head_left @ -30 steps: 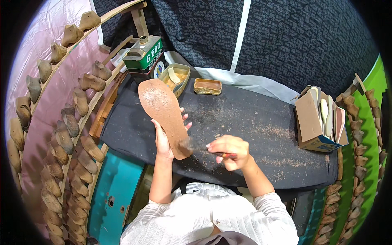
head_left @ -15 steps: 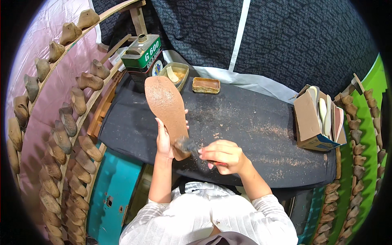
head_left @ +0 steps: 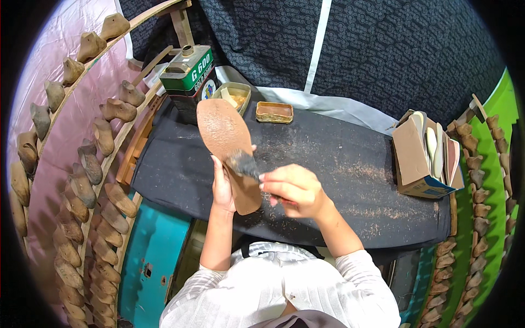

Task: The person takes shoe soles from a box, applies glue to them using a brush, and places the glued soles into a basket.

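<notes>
A tan shoe sole (head_left: pixel 224 128) is held up over the near side of the table, its broad end away from me and glistening wet. My left hand (head_left: pixel 223 186) grips it by the middle, thumb on the left edge and fingertips showing past the right edge. In my right hand (head_left: pixel 295 191) is a brush (head_left: pixel 244 164) with dark, matted bristles and a bit of red at the handle end. Its bristles lie against the middle of the sole. Most of the handle is hidden by my fingers.
On the dark table cloth (head_left: pixel 328 147) lie scattered crumbs. At the back left stand a green and black metal can (head_left: pixel 188 76), an open tub (head_left: pixel 243 94) and a small tray (head_left: pixel 274 112). A cardboard box of soles (head_left: pixel 413 156) sits at right. Racks of shoe lasts (head_left: pixel 90 161) flank the table.
My right hand has moved the brush up along the sole, from its narrow end to its middle. The sole has tilted slightly in my left hand.
</notes>
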Demonstrator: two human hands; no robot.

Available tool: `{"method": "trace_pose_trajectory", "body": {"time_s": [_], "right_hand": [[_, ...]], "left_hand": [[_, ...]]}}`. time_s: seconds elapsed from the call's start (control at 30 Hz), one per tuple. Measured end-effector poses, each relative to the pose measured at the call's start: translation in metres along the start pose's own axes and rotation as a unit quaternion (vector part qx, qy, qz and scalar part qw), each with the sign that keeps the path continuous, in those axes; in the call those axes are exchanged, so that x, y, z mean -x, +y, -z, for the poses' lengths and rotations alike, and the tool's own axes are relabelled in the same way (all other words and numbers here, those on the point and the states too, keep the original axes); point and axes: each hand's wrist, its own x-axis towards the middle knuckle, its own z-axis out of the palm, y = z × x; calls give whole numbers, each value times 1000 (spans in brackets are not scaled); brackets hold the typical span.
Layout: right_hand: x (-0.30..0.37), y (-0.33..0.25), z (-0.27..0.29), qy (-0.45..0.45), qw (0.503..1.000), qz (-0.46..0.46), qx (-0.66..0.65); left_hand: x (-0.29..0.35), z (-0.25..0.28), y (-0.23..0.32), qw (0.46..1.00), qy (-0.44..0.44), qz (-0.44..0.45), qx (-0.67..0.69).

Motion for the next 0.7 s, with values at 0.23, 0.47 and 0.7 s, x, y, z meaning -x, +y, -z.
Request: {"method": "trace_pose_trajectory", "body": {"time_s": [0.23,0.47,0.7], "right_hand": [[20,-11,11,-145,978,-81,-125],[3,4,2,24,999,-11,-19],[0,2,-8,-6,999,42,15]], "left_hand": [[-4,12,9,998,5,-61,-30],[3,9,1,998,-23,-27,-46],[5,10,-2,997,-73,7,-34]]}}
